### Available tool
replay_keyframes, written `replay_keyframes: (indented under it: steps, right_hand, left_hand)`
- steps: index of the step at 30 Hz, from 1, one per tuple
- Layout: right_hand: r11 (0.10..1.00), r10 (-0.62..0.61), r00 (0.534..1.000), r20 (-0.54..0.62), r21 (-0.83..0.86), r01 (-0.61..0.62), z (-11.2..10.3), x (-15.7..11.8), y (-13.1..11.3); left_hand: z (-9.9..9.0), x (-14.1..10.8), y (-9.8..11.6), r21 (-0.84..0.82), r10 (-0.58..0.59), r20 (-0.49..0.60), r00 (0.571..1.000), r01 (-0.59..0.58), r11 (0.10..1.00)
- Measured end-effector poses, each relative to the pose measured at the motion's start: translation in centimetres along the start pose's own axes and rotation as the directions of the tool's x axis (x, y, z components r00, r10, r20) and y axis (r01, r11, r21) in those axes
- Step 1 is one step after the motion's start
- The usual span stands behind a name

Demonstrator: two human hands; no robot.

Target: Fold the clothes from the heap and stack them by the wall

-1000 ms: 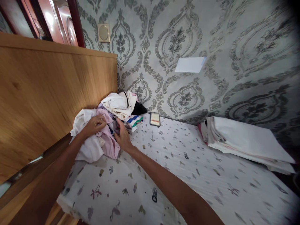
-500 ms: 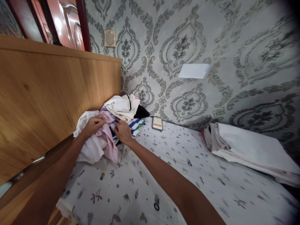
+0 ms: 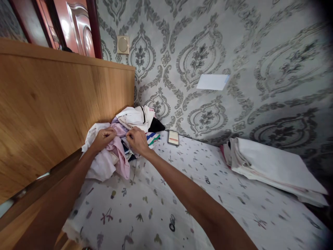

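A heap of clothes lies at the bed's corner against the wooden panel. My left hand point(image 3: 105, 136) is closed on a pink garment point(image 3: 120, 158), which hangs down the near side of the heap. White cloth point(image 3: 100, 168) spreads beneath that hand and wrist. My right hand point(image 3: 137, 140) is curled with its fingertips pinched together beside some lavender cloth; what they hold is hidden. Behind both hands sits a bundled white garment point(image 3: 132, 116) with a dark stripe, and a black piece point(image 3: 156, 125) pokes out at its right. Striped cloth point(image 3: 153, 137) shows beyond my right hand.
The patterned bed sheet point(image 3: 156, 194) stretches below and right. A small card-like rectangle point(image 3: 173, 138) lies near the wall. Folded white bedding point(image 3: 273, 163) rests at the right. The wooden panel point(image 3: 67, 97) rises on the left, and patterned wallpaper point(image 3: 161, 62) covers the wall behind.
My right hand has shifted slightly up, with its fingers drawn nearer the lavender cloth. My left hand stays almost where it was. The view has turned a little.
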State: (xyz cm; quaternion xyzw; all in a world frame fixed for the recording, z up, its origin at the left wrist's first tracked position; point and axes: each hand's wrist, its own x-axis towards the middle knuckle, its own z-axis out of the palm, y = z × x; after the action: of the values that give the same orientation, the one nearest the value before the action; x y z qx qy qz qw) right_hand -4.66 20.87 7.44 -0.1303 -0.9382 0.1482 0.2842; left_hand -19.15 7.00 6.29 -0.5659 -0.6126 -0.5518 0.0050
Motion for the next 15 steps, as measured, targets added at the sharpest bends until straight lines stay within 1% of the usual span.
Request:
replay_keyframes:
  steps: [1, 2, 4, 6, 8, 9, 12, 15]
  right_hand:
    - [1.000, -0.012, 1.000, 0.003, 0.013, 0.012, -0.4, 0.3, -0.1]
    - [1.000, -0.007, 0.999, 0.031, 0.010, 0.007, -0.7, 0.5, -0.2]
    - [0.999, 0.039, 0.991, 0.126, -0.035, -0.035, -0.4, 0.8, -0.5]
    - [0.993, 0.092, 0.973, 0.212, -0.096, -0.073, 0.6, 0.7, -0.8]
    - [0.988, 0.124, 0.963, 0.240, -0.119, -0.098, 2.0, 0.4, -1.0]
    - [0.988, 0.132, 0.962, 0.240, -0.114, -0.107, 2.7, 0.3, -1.0]
    - [0.986, 0.162, 0.957, 0.241, -0.074, -0.148, 3.6, 0.5, -0.9]
    - [0.980, 0.180, 0.954, 0.241, 0.040, -0.195, 3.0, 1.7, -0.2]
  left_hand:
    - [0.0, 0.0, 0.2, 0.003, 0.005, -0.014, 1.000, -0.005, 1.000]
    - [0.1, -0.1, 0.4, 0.006, 0.014, -0.039, 0.999, -0.013, 1.000]
    - [0.0, -0.5, 1.0, 0.028, 0.045, -0.128, 0.991, -0.041, 0.999]
    - [0.0, -1.0, 1.6, 0.066, 0.083, -0.243, 0.967, -0.069, 0.995]
    - [-0.1, -1.5, 2.0, 0.093, 0.109, -0.332, 0.937, -0.083, 0.992]
    - [-0.1, -1.7, 2.1, 0.098, 0.117, -0.358, 0.926, -0.087, 0.991]
    - [0.0, -1.9, 1.9, 0.120, 0.140, -0.377, 0.916, -0.101, 0.988]
    - [0.3, -1.6, 1.7, 0.169, 0.171, -0.349, 0.921, -0.118, 0.979]
